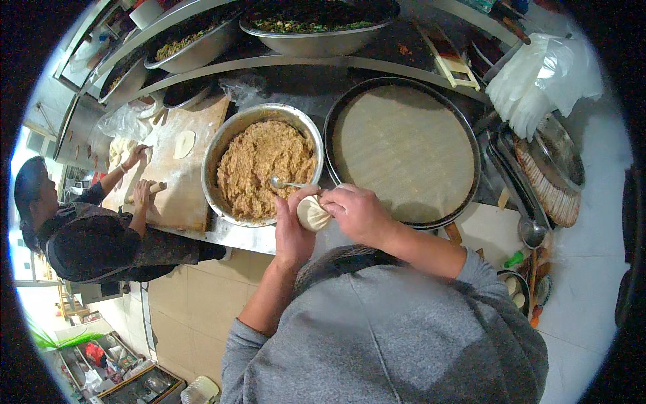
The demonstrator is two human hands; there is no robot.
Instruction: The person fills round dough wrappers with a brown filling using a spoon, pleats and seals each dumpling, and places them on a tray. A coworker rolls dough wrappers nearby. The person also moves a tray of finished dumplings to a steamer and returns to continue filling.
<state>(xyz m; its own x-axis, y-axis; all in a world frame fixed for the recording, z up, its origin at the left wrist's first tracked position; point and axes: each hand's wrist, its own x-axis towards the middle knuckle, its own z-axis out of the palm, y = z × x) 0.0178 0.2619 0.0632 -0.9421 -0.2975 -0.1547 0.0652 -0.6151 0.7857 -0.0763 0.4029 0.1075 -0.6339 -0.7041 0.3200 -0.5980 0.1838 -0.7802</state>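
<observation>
My left hand (294, 230) cups a pleated bun of dough (313, 213) near the front edge of the counter. From the right, my right hand (356, 209) pinches the bun's gathered edge between its fingertips. A metal spoon (285, 184) runs from the filling to my left hand's fingers; whether the hand holds its handle is hard to tell. Just beyond my hands stands a steel bowl (208, 188) of minced filling (262, 161). To its right is a large round black-rimmed pan (404, 151) with a pale, flat lining.
At left, a co-worker (101, 237) works a rolling pin (146, 192) on a floured wooden board (176, 202), where a flat dough round (184, 144) lies. Metal bowls (323, 43) of greens stand on a shelf behind. Plastic bags (542, 81) hang at right above trays and a ladle (533, 232).
</observation>
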